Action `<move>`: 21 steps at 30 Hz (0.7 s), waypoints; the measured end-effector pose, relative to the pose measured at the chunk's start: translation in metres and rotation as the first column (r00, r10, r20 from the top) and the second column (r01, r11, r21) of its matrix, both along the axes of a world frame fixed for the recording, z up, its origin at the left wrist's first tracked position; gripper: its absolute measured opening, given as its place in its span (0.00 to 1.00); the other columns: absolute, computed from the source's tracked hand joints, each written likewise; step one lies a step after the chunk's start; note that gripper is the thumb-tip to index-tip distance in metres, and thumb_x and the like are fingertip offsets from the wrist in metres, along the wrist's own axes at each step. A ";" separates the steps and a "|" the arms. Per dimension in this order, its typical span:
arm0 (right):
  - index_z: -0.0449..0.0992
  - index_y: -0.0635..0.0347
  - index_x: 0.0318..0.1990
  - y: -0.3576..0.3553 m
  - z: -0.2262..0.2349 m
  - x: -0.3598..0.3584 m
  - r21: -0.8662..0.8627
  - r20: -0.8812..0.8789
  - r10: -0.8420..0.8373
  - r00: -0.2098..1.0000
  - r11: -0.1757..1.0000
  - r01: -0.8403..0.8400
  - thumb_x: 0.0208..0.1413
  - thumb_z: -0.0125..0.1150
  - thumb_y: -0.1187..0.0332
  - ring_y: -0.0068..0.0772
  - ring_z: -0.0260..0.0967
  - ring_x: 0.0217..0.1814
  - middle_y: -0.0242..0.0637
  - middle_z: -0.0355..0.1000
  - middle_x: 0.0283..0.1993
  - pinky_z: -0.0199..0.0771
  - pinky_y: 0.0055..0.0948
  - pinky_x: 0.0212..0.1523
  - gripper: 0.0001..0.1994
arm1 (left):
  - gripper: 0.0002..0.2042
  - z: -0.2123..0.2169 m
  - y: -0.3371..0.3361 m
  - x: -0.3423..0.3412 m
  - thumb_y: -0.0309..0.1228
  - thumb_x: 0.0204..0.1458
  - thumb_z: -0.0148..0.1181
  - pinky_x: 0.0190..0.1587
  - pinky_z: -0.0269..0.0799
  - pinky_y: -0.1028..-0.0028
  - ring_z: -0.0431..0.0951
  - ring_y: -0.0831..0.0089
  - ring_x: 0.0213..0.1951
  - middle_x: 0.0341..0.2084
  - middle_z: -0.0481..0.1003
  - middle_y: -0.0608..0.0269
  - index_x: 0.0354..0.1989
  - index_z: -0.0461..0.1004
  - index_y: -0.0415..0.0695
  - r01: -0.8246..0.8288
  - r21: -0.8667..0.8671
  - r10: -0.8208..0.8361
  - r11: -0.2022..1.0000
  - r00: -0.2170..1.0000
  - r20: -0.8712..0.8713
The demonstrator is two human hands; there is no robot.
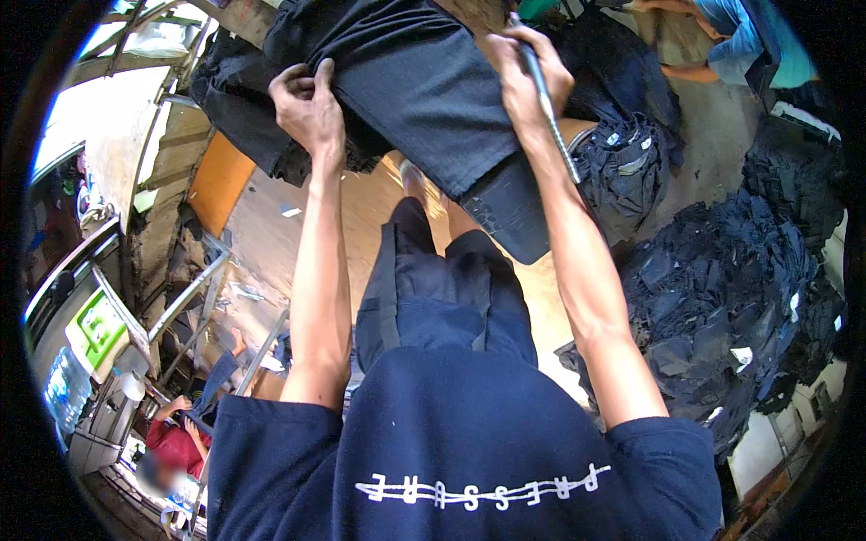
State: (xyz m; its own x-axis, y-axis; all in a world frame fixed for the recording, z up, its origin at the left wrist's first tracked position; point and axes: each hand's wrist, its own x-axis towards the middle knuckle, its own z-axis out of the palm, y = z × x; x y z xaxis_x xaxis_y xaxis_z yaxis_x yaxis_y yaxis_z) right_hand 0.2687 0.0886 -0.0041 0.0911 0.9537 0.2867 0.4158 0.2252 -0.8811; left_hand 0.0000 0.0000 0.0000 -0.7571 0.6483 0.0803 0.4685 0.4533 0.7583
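Black denim trousers (424, 90) lie stretched out in front of me, one leg running toward the lower right over a dark flat board (507, 215). At the trousers' left side is my left hand (308, 101), fingers curled and thumb pinched in against a fold of the cloth. My right hand (534, 81) is closed round a long thin grey rod (544, 97), held at a slant above the cloth's right edge. The rod's lower part runs along my forearm and looks ridged. I cannot make out what kind of tool it is.
Dark garments are heaped on the right (722, 288), with a bunched one (622, 167) nearer. A co-worker in blue (749, 45) is at the upper right; another in red (176, 446) sits lower left. A metal frame (189, 293) and orange panel (219, 185) stand left.
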 end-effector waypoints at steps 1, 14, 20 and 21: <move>0.87 0.57 0.50 -0.009 0.004 0.008 0.062 -0.010 -0.032 0.999 0.998 0.032 0.65 0.76 0.60 0.22 0.82 0.34 0.39 0.87 0.37 0.80 0.25 0.36 0.13 | 0.42 0.002 -0.006 0.012 0.47 0.59 0.79 0.51 0.76 0.69 0.80 0.65 0.43 0.43 0.81 0.53 0.68 0.59 0.35 -0.060 0.111 0.050 0.992 0.995 0.092; 0.85 0.56 0.52 -0.126 -0.003 0.067 0.109 0.187 0.128 0.974 0.983 -0.150 0.58 0.80 0.64 0.47 0.85 0.50 0.46 0.85 0.48 0.83 0.37 0.52 0.17 | 0.25 0.005 -0.116 0.132 0.37 0.50 0.86 0.35 0.85 0.72 0.89 0.70 0.34 0.31 0.86 0.50 0.44 0.75 0.35 0.389 -0.012 -0.336 0.921 0.810 0.481; 0.85 0.67 0.54 -0.157 0.010 0.078 0.117 -0.011 0.346 0.938 0.932 -0.343 0.74 0.61 0.68 0.35 0.86 0.52 0.46 0.87 0.47 0.83 0.32 0.56 0.12 | 0.28 -0.003 -0.123 0.134 0.32 0.53 0.83 0.38 0.88 0.73 0.89 0.71 0.36 0.36 0.86 0.48 0.56 0.73 0.32 0.390 0.240 -0.457 0.889 0.709 0.537; 0.83 0.67 0.55 -0.164 0.012 0.080 0.078 -0.015 0.394 0.919 0.917 -0.392 0.72 0.62 0.68 0.39 0.87 0.52 0.50 0.87 0.48 0.84 0.36 0.56 0.13 | 0.29 -0.006 -0.124 0.136 0.30 0.54 0.82 0.39 0.88 0.73 0.89 0.71 0.36 0.37 0.87 0.48 0.58 0.73 0.32 0.379 0.245 -0.449 0.892 0.690 0.568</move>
State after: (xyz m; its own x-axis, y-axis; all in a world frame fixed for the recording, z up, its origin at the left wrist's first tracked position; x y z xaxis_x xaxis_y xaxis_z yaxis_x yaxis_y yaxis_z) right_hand 0.3486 -0.0752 0.0084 -0.2770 0.8914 0.3587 0.2551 0.4281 -0.8670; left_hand 0.1358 -0.1241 -0.0057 -0.3265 0.9221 -0.2076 0.0274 0.2288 0.9731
